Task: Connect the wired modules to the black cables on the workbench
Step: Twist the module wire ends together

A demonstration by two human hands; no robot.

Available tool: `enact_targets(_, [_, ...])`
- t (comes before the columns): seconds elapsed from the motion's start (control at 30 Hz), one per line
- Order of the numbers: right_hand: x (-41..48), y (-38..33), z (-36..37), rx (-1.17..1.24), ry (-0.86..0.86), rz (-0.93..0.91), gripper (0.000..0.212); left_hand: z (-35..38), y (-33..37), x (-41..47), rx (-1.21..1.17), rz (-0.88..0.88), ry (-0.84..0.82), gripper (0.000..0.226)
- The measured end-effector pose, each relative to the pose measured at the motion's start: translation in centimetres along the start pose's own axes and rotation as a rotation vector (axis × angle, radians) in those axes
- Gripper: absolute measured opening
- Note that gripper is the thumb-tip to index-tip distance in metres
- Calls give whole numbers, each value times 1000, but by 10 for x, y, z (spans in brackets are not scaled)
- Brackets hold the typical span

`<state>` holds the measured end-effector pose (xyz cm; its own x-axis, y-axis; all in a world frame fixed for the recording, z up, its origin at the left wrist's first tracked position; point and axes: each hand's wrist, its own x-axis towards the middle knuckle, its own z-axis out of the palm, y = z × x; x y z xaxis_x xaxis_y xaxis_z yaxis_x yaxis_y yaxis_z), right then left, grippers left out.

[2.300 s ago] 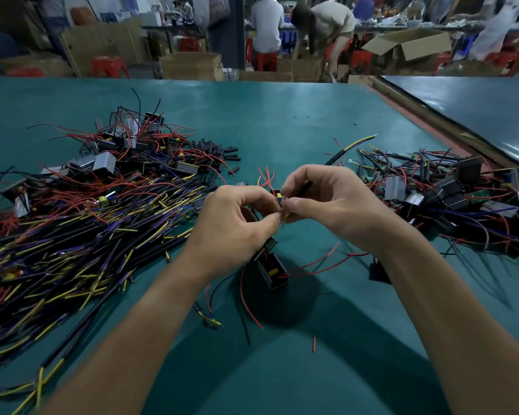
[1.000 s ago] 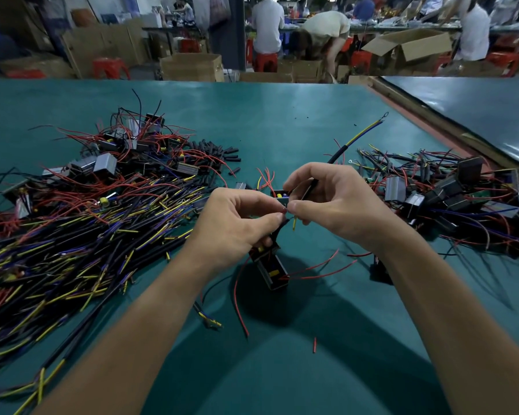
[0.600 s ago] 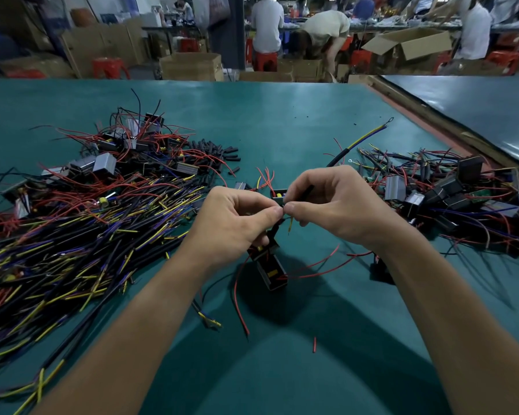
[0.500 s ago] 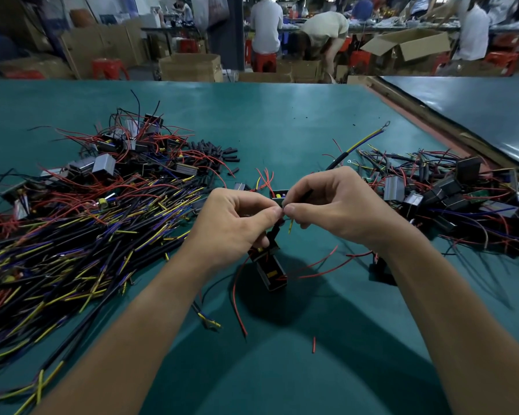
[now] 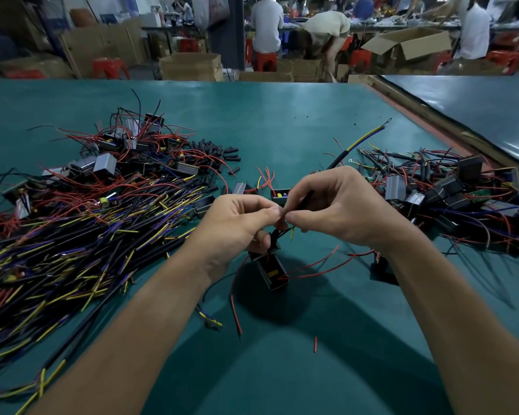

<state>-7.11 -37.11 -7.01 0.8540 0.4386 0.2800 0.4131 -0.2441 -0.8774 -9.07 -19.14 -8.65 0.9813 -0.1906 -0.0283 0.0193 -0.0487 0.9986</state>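
Above the middle of the green workbench [image 5: 282, 121], my left hand [image 5: 237, 226] and my right hand [image 5: 339, 208] meet fingertip to fingertip. Between them they pinch thin wire ends. A small black wired module [image 5: 270, 269] with red leads hangs just below my left hand by its wires. My right hand is shut on a black cable [image 5: 346, 151] that runs up and to the right, ending in a yellow and blue core with a ring terminal. The joint itself is hidden by my fingers.
A large heap of black cables [image 5: 72, 250] with yellow and purple ends lies at the left, with modules and red wires [image 5: 126, 151] behind it. Short black sleeves [image 5: 219, 151] lie nearby. A pile of joined modules [image 5: 450, 196] fills the right. Loose modules [image 5: 243, 187] sit behind my hands.
The free end of the black cable has dropped lower and swung slightly. My hands have stayed in place, fingertips pressed closer together. The hanging module has barely shifted.
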Motion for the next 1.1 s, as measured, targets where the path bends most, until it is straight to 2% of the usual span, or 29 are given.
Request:
enact_targets(0.23, [0,1,0,-16,19,20,12,4,-2,1,116,225,73,19])
enact_targets(0.5, [2,2,-1,-40,49,12,9,-2,-4,2,193,253,26,14])
enact_targets(0.77, [0,0,-4,18,-57,4,13,-8,1,0,154,146,-151,13])
enact_targets(0.9, [-1,0,-4,6,-94,-4,14,-5,4,-2,140,36,-248,18])
enact_targets(1.1, [0,0,-1,12,-110,17,14,-4,4,0,46,-68,-318,17])
